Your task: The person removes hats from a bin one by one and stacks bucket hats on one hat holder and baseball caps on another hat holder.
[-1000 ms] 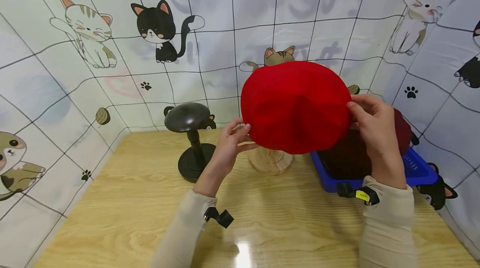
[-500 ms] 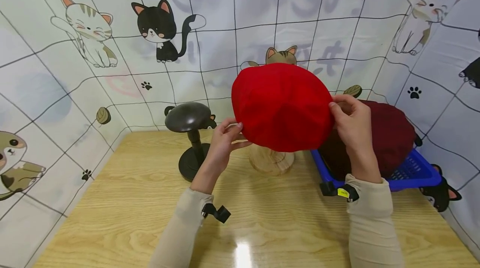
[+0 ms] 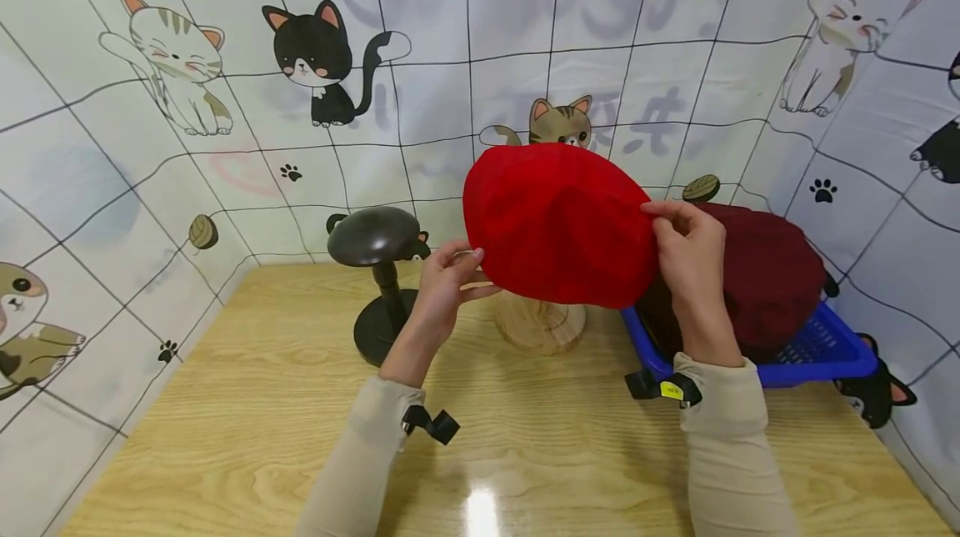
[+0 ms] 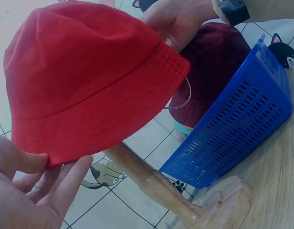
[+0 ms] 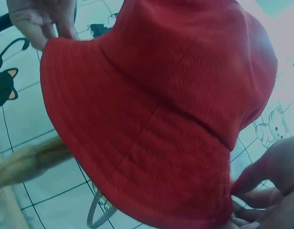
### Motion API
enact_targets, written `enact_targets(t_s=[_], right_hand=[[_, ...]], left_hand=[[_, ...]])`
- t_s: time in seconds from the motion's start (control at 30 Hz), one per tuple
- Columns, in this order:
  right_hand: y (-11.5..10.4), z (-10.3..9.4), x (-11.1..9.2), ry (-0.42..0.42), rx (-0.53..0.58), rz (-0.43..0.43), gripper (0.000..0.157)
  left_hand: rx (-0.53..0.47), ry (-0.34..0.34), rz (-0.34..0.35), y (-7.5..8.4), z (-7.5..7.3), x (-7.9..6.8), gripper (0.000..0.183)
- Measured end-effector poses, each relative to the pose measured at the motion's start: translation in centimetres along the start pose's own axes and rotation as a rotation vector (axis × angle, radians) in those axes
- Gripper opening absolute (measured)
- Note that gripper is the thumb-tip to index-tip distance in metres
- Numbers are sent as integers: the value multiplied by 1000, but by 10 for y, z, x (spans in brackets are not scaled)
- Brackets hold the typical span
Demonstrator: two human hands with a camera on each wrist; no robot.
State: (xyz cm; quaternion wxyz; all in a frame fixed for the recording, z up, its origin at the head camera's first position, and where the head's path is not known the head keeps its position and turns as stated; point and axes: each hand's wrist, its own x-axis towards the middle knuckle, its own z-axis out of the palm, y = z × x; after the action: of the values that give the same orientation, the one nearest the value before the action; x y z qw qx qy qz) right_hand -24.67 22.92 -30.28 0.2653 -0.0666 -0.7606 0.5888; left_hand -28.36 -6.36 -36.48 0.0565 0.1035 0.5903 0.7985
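A red bucket hat (image 3: 558, 224) is held up over a wooden stand (image 3: 540, 324), crown toward the head camera. Its stitched brim (image 5: 132, 138) faces down in the right wrist view. At the brim's left edge my left hand (image 3: 444, 287) pinches the fabric between thumb and fingers. My right hand (image 3: 693, 270) grips the brim on the opposite side. A thin cord (image 4: 185, 98) hangs from under the brim. The stand's wooden post (image 4: 147, 181) rises beneath the hat; its top is hidden by the hat.
To the left stands a black hat stand (image 3: 375, 237) with a rounded top. On the right a blue basket (image 3: 832, 345) holds a dark red hat (image 3: 765, 278) and something dark brown. A cat-printed sheet (image 3: 435, 87) covers the walls behind the wooden table (image 3: 247, 404).
Both hands have shifted the red hat to the left and slightly down, the right hand moving farther. More of the dark red hat in the basket now shows.
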Motion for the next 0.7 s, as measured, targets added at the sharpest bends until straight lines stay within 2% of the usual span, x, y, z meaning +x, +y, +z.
enact_targets(t_s=[0.1, 0.2, 0.4, 0.7], right_hand=[[-2, 0, -1, -95, 2, 64, 38], [-2, 2, -1, -170, 49, 121, 44], [3, 9, 2, -231, 114, 200, 53], [13, 16, 6, -346, 46, 254, 59]], left_hand=[[-9, -3, 5, 0, -2, 0, 23], [-9, -6, 12, -1, -3, 0, 24], [-9, -4, 9, -2, -5, 1, 26], [-50, 29, -50, -10, -9, 6, 26]])
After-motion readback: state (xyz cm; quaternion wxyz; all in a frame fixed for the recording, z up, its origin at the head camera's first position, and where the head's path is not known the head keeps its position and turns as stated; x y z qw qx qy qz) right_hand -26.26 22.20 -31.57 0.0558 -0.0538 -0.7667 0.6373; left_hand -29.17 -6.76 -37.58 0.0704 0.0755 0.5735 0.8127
